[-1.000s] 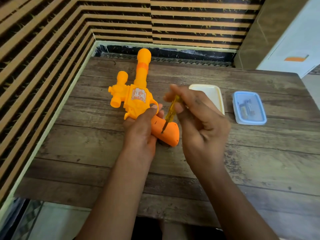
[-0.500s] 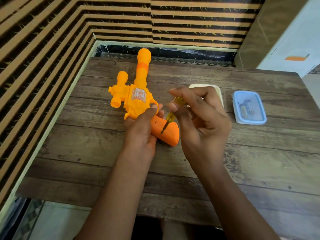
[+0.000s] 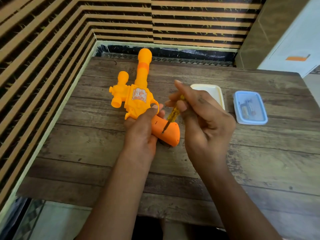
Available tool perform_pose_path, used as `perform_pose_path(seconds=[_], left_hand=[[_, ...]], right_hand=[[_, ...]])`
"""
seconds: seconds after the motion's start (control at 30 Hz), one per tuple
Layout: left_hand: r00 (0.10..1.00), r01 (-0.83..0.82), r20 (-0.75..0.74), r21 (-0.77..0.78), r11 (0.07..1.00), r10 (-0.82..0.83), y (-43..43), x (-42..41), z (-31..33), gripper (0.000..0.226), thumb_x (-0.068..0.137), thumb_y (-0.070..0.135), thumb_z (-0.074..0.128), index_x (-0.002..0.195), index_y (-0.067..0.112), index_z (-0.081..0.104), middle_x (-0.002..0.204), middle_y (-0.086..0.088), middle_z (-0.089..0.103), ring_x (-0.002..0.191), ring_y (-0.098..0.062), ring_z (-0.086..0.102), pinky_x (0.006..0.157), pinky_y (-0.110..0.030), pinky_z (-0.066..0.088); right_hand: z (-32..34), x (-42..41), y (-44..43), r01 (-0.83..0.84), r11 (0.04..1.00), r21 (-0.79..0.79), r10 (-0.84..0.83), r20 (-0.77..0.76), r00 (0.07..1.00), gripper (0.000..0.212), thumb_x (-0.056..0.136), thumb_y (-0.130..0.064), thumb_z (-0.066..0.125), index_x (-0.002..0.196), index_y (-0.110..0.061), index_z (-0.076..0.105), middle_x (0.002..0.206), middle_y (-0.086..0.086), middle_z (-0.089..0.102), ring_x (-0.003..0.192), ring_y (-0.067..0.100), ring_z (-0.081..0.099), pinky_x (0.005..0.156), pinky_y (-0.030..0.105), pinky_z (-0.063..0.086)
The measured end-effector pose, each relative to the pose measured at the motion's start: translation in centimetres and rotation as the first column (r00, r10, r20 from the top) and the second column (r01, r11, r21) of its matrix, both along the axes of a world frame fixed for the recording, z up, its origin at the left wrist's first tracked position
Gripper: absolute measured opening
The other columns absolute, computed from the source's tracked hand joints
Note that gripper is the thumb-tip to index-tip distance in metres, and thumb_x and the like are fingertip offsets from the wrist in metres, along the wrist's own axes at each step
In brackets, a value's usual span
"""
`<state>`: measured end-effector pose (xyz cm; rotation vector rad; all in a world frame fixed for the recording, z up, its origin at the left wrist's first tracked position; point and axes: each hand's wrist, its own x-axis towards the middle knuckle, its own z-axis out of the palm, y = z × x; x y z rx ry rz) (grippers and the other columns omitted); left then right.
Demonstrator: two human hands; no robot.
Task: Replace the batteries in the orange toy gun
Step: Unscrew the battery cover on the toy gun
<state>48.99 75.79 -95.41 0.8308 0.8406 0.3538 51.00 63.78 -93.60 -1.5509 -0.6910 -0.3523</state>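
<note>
Toy gun: An orange plastic toy gun (image 3: 137, 101) with a bulb-ended barrel and a stubby scope on its left side lies on the left half of the table. Its barrel points toward the far edge. A pale sticker shows on its upper face.
Grip: The darker orange grip (image 3: 170, 135) angles toward the near right, and a short slot is visible in its upper face.
Left hand: The left hand (image 3: 141, 130) wraps round the orange plastic toy gun where body meets grip. The thumb lies over the top beside the trigger guard and the fingers curl underneath.
Right hand: The right hand (image 3: 204, 118) pinches the screwdriver handle between the thumb and curled fingers, with one finger stretched toward the far side.
Screwdriver: A slim screwdriver with a translucent yellow handle and dark metal shaft (image 3: 173, 115) stands tilted, handle up and to the far right. Its tip touches the upper face of the grip. Whether it is seated in a screw head cannot be told.
Table: A dark, weathered wooden plank table (image 3: 251, 161) carries all the items.
Tray: A cream-white shallow rectangular plastic tray (image 3: 215, 91) lies just beyond the right hand, which partly hides it.
Container: A clear rectangular plastic container with a pale blue lid (image 3: 250, 108) sits right of the tray, apart from it. Its small contents are too blurred to identify.
Surroundings: A wall of horizontal tan and dark stripes (image 3: 52, 40) borders the left and far sides. A white cabinet (image 3: 294, 40) stands at the far right.
</note>
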Motion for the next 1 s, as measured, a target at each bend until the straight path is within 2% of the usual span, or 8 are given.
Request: perform_pose_path(seconds=[0.13, 0.27, 0.43, 0.6, 0.7, 0.8, 0.93, 1.0], left_hand=[[1.000, -0.004, 0.002, -0.011, 1.000, 0.004, -0.06, -0.06, 0.35, 0.014, 0.093, 0.004, 0.071, 0.097, 0.017, 0.070, 0.103, -0.012, 0.080, 0.107, -0.031, 0.075, 0.094, -0.060, 0.058], [1.000, 0.007, 0.004, 0.017, 1.000, -0.007, -0.12, -0.11, 0.47, 0.020, 0.094, 0.002, 0.067, 0.114, 0.004, 0.071, 0.111, -0.016, 0.078, 0.114, -0.038, 0.071, 0.094, -0.060, 0.058], [1.000, -0.012, 0.009, 0.009, 1.000, 0.012, -0.11, -0.03, 0.39, 0.025, 0.095, 0.000, 0.067, 0.118, 0.008, 0.069, 0.108, -0.016, 0.079, 0.113, -0.038, 0.071, 0.095, -0.058, 0.058], [1.000, 0.003, 0.005, 0.023, 1.000, -0.004, -0.19, -0.23, 0.54, 0.019, 0.094, 0.003, 0.069, 0.111, 0.011, 0.070, 0.102, -0.013, 0.080, 0.107, -0.034, 0.075, 0.094, -0.060, 0.058], [1.000, -0.005, 0.013, 0.031, 1.000, 0.005, -0.25, -0.17, 0.58, 0.033, 0.092, 0.002, 0.069, 0.125, 0.001, 0.067, 0.112, -0.019, 0.077, 0.113, -0.041, 0.071, 0.095, -0.068, 0.054], [1.000, -0.025, 0.009, 0.022, 0.999, 0.025, -0.18, -0.11, 0.37, 0.026, 0.093, 0.001, 0.069, 0.119, 0.008, 0.070, 0.108, -0.016, 0.079, 0.112, -0.039, 0.072, 0.096, -0.065, 0.055], [1.000, -0.012, 0.014, 0.022, 1.000, 0.012, -0.25, -0.20, 0.37, 0.016, 0.094, 0.004, 0.070, 0.107, 0.012, 0.070, 0.100, -0.012, 0.080, 0.107, -0.035, 0.074, 0.096, -0.064, 0.055], [1.000, -0.018, 0.022, 0.019, 1.000, 0.018, -0.25, -0.13, 0.30, 0.024, 0.093, 0.002, 0.070, 0.116, 0.009, 0.069, 0.111, -0.018, 0.077, 0.113, -0.040, 0.071, 0.096, -0.067, 0.054]], right_hand=[[0.50, -0.06, 0.18, 0.032, 0.999, 0.008, -0.032, 0.011, 0.999, 0.027, 0.095, -0.002, 0.074, 0.122, -0.004, 0.073, 0.103, 0.012, 0.067, 0.095, 0.015, 0.067, 0.080, 0.033, 0.057], [0.38, 0.31, 0.26, 0.034, 0.999, -0.009, -0.034, 0.034, 0.999, 0.034, 0.093, 0.008, 0.072, 0.126, 0.000, 0.071, 0.100, 0.009, 0.066, 0.094, 0.010, 0.065, 0.081, 0.031, 0.055], [0.32, 0.38, -0.04, -0.081, 0.997, 0.008, 0.081, -0.030, 0.996, 0.031, 0.097, 0.010, 0.060, 0.126, 0.003, 0.070, 0.112, 0.013, 0.074, 0.105, 0.026, 0.073, 0.090, 0.046, 0.059], [0.66, 0.36, 0.17, -0.026, 1.000, -0.014, 0.026, -0.022, 0.999, 0.021, 0.094, 0.000, 0.074, 0.114, -0.003, 0.077, 0.101, 0.011, 0.063, 0.091, 0.020, 0.068, 0.079, 0.032, 0.055], [0.55, 0.54, 0.04, -0.037, 0.999, -0.004, 0.037, -0.027, 0.999, 0.026, 0.096, 0.006, 0.068, 0.119, -0.001, 0.075, 0.101, 0.010, 0.070, 0.097, 0.022, 0.071, 0.084, 0.037, 0.057], [0.52, 0.58, -0.15, -0.116, 0.993, 0.018, 0.117, -0.067, 0.991, 0.026, 0.098, 0.005, 0.063, 0.121, 0.000, 0.073, 0.108, 0.011, 0.073, 0.102, 0.026, 0.072, 0.087, 0.044, 0.059], [0.66, 0.37, 0.09, -0.086, 0.996, 0.019, 0.088, -0.080, 0.993, 0.020, 0.094, -0.001, 0.075, 0.114, -0.004, 0.077, 0.103, 0.012, 0.066, 0.096, 0.022, 0.069, 0.076, 0.031, 0.057], [0.57, 0.65, 0.08, -0.072, 0.997, 0.011, 0.072, -0.066, 0.995, 0.022, 0.093, 0.003, 0.073, 0.115, -0.003, 0.077, 0.101, 0.010, 0.067, 0.094, 0.023, 0.069, 0.077, 0.035, 0.057]])
